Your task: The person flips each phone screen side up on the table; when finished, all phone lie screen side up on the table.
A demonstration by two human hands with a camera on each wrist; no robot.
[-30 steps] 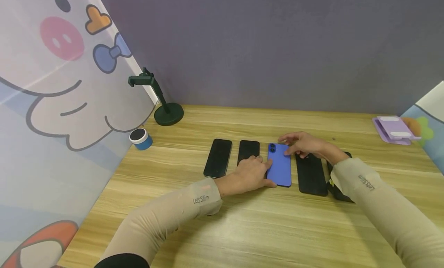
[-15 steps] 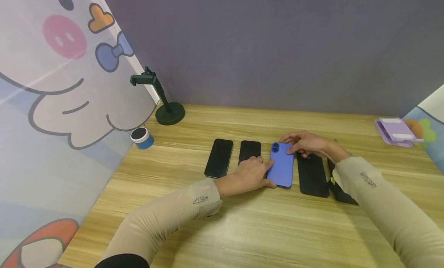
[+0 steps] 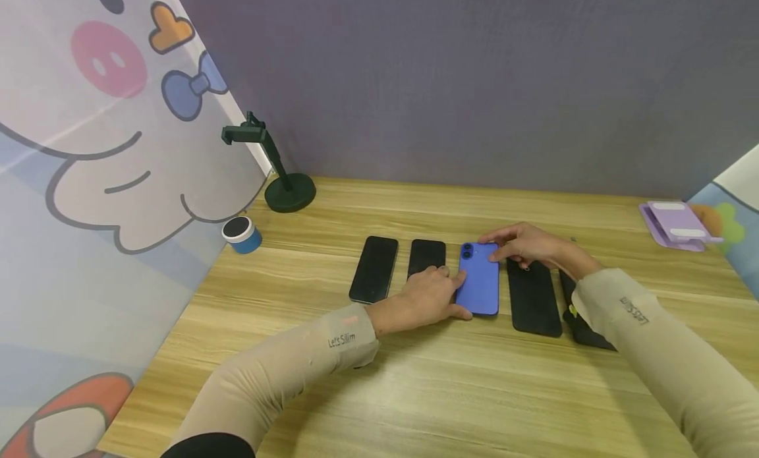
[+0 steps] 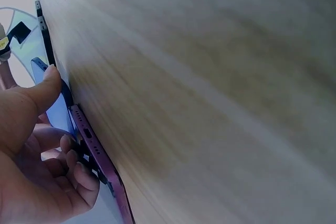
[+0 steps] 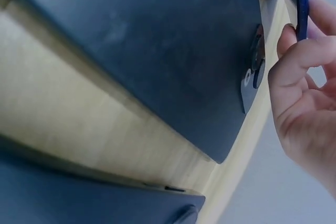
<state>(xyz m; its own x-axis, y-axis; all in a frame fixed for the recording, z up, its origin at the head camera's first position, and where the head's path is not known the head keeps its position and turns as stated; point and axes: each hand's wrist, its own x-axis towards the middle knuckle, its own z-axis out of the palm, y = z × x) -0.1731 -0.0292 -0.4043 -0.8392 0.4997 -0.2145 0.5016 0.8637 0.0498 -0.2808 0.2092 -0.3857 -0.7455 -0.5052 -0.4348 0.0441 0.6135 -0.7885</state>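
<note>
A blue phone (image 3: pixel 479 283) lies back side up, its two camera lenses at the upper left. My left hand (image 3: pixel 429 292) holds it at the left side and lower edge, thumb near the bottom corner. My right hand (image 3: pixel 528 244) pinches its upper right corner, also seen at the blue edge (image 5: pixel 302 6) in the right wrist view. Under my left hand is a dark phone (image 3: pixel 427 254), partly covered. To the right lies a black phone (image 3: pixel 534 303), back side up, its camera end partly behind my right hand. A pink-edged phone (image 4: pixel 97 148) is close to my left fingers.
Another dark phone (image 3: pixel 374 269) lies at the row's left end. A black device (image 3: pixel 587 329) is partly under my right sleeve. A dark green stand (image 3: pixel 289 193) and a blue jar (image 3: pixel 243 235) are at back left; a purple folding stand (image 3: pixel 678 224) is at back right.
The blue phone shifts slightly right and tilts, then straightens and moves a little back left. Both hands keep nearly the same places on it.
</note>
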